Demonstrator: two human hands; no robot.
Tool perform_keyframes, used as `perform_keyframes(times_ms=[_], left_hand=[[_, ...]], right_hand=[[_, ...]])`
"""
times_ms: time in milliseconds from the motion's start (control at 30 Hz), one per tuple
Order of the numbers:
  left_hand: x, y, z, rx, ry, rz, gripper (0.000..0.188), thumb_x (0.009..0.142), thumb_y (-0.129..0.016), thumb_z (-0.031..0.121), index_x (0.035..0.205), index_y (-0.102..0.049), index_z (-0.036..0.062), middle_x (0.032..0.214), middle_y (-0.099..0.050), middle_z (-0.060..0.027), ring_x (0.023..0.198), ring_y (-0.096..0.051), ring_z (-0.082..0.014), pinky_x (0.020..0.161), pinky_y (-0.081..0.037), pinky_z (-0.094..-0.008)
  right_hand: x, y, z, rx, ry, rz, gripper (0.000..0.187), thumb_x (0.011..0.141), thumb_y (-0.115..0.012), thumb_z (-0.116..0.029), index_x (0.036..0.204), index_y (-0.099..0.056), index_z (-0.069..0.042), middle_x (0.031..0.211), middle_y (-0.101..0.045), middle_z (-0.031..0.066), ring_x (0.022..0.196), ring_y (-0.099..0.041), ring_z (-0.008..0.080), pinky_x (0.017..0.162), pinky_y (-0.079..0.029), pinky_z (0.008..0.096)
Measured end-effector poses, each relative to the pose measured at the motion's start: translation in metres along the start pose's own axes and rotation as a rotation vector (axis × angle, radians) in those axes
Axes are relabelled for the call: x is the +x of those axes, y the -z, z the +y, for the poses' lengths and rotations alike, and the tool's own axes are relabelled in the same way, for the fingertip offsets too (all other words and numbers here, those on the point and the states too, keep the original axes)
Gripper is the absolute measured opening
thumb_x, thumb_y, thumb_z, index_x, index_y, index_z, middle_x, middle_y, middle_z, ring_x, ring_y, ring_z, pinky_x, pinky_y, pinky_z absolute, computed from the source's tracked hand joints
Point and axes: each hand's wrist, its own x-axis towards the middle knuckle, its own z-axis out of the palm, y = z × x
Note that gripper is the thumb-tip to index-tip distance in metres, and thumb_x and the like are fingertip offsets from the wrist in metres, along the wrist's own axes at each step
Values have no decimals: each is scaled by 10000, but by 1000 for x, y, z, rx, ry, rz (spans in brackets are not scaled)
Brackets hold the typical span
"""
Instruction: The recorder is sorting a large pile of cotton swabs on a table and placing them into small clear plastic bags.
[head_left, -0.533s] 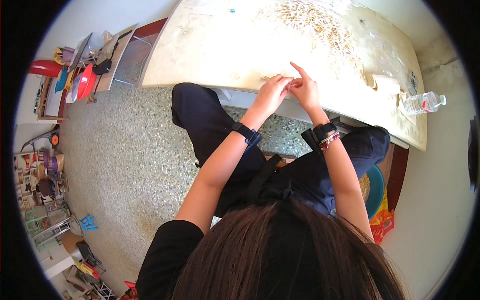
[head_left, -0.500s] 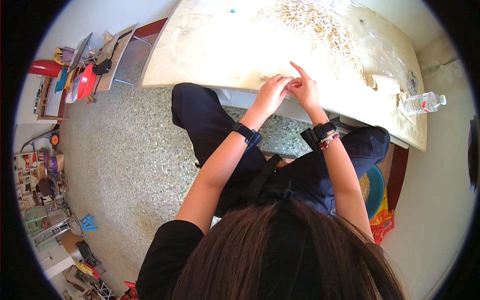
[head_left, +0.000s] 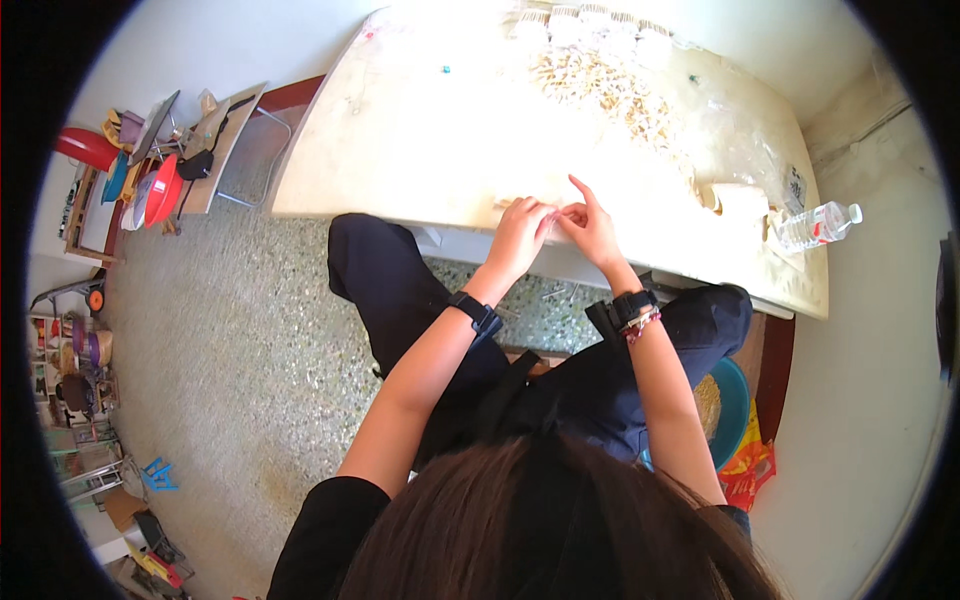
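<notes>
My left hand is closed over the near edge of the pale table. A few thin, pale sticks poke out on the left side of its fingers. Right beside it, my right hand pinches thumb and fingers together against the left fingertips, its index finger stretched up and away. Whatever lies between the touching fingertips is too small to make out. Farther back on the table spreads a loose heap of small pale sticks, partly washed out by glare.
Bundles of sticks stand at the table's far edge. To the right are a roll of pale material and a clear plastic bottle. A teal tub sits by my right leg. Red basins lean at the far left.
The view has shifted, so the table and hands sit lower and the stick bundles at the far edge show. Both hands stay together at the table edge, the right index finger still raised.
</notes>
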Motion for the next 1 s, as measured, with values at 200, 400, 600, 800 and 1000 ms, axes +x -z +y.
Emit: perform_keyframes(times_ms=[200, 400, 600, 800, 1000], left_hand=[[10, -2, 0, 233, -69, -4, 209, 652, -580, -42, 846, -591, 36, 797, -528, -99, 808, -512, -293, 717, -421, -389], [22, 25, -43, 455, 25, 51, 239, 625, -571, -54, 838, -599, 51, 809, -524, -100, 827, -504, -302, 716, -401, -403], [50, 58, -58, 529, 102, -33, 176, 699, -587, 83, 868, -634, 72, 894, -509, -101, 903, -477, -281, 770, -379, -403], [131, 54, -53, 498, 6, -115, 213, 732, -610, 148, 940, -622, 105, 979, -521, -104, 967, -472, -292, 810, -392, -412], [242, 9, -43, 493, -49, -259, 257, 774, -608, 219, 1004, -604, 106, 1057, -526, -104, 1031, -461, -306, 861, -383, -430]], right_hand=[[-2, 26, 7, 295, -100, 60, 540, 847, -496, -6, 1349, -324, -107, 797, -624, 62, 600, -551, 82, 571, -485, 235], [-7, 20, 3, 228, -69, 58, 437, 850, -493, -24, 1276, -422, -94, 730, -592, 42, 573, -540, 89, 558, -476, 238], [-17, 11, 0, 63, 38, 223, 273, 828, -527, -16, 1098, -545, -51, 679, -559, 24, 555, -501, 74, 541, -435, 217], [-19, 14, -1, 83, 31, 232, 227, 805, -542, -43, 1032, -554, -35, 703, -554, 118, 591, -558, 226, 582, -456, 306], [-21, 16, -2, 130, 61, 250, 184, 806, -544, -45, 989, -559, -24, 705, -540, 146, 583, -553, 262, 577, -454, 322]])
